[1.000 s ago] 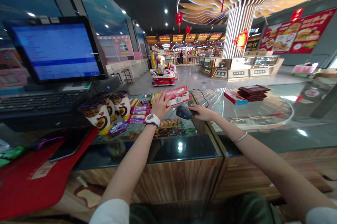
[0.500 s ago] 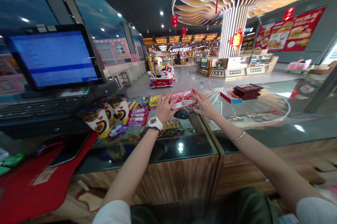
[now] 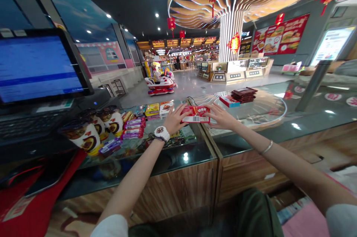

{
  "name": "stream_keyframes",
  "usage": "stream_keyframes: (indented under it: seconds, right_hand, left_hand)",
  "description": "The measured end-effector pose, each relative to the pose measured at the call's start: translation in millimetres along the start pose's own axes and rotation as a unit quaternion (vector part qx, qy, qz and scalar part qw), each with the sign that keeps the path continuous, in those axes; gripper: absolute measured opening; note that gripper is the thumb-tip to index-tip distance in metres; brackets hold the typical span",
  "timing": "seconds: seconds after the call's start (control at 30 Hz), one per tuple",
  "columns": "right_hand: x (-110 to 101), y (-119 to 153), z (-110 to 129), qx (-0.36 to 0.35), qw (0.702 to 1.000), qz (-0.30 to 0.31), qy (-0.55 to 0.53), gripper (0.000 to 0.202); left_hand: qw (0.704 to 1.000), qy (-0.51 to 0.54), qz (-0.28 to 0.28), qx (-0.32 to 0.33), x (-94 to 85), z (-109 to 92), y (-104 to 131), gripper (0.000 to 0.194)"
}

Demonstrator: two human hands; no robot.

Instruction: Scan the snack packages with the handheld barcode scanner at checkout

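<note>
A red box (image 3: 196, 114) with a white barcode strip is held between my two hands above the glass counter (image 3: 181, 162). My left hand (image 3: 175, 119), with a white watch (image 3: 161, 133) on the wrist, grips its left end. On its right end are the fingers of my right hand (image 3: 221, 117); that wrist wears a bangle. Left of the hands lie purple-wrapped snack packs (image 3: 134, 128), a yellow packet (image 3: 152, 109) and a white-and-red packet (image 3: 166, 107). Patterned cups (image 3: 113, 122) stand beyond the purple packs.
A monitor (image 3: 39, 68) and a keyboard (image 3: 30, 118) are at the left, with a phone (image 3: 51, 174) on a red mat (image 3: 41, 207). Dark red packs (image 3: 243, 95) and a red-and-blue box (image 3: 229, 101) lie on the counter at the right.
The view has turned right, so the surroundings appear further left. The red box now looks more level, its front more squarely facing me, and both hands still hold it.
</note>
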State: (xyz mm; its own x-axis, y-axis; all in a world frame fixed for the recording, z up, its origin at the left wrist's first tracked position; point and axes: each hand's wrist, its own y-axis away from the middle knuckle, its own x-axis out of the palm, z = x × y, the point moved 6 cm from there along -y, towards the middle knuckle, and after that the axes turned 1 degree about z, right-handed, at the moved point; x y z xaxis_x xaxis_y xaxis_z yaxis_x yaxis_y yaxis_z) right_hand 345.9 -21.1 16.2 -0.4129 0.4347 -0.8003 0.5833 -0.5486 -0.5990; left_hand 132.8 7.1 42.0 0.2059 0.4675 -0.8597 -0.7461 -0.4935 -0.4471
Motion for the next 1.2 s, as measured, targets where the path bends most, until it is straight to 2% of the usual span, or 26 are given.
stream_keyframes:
  seconds: [0.1, 0.2, 0.33, 0.47, 0.67, 0.8, 1.0, 1.2]
  right_hand:
    - [-7, 17, -9, 0.033, 0.999, -0.013, 0.016, 0.04]
    - [-11, 35, -19, 0.078, 0.996, -0.036, 0.033, 0.043]
    - [-19, 53, -35, 0.121, 0.985, -0.113, 0.043, 0.046]
    - [-28, 65, -63, 0.194, 0.961, -0.187, 0.06, 0.048]
    - [-34, 72, -114, 0.294, 0.926, -0.226, 0.064, 0.046]
    - [-28, 68, -140, 0.345, 0.909, -0.224, 0.069, 0.04]
    - [-21, 61, -172, 0.44, 0.867, -0.213, 0.099, 0.036]
    - [-12, 49, -193, 0.479, 0.86, -0.156, 0.08, 0.043]
  left_hand:
    - [1.0, 0.005, -0.003, 0.017, 3.6, -12, -15, 0.052]
    - [1.0, 0.007, -0.019, 0.006, 10.4, -24, -35, 0.046]
    - [0.999, 0.02, -0.036, -0.009, 21.0, -46, -65, 0.044]
    - [0.999, 0.036, -0.021, -0.001, 34.9, -77, -96, 0.048]
    - [0.999, 0.043, 0.02, 0.018, 70.9, -112, -142, 0.058]
    - [0.998, 0.06, 0.029, -0.002, 96.5, -117, -166, 0.064]
    - [0.993, 0.096, 0.053, -0.05, 128.9, -112, -189, 0.067]
    - [0.989, 0.103, 0.049, -0.089, 149.6, -104, -205, 0.066]
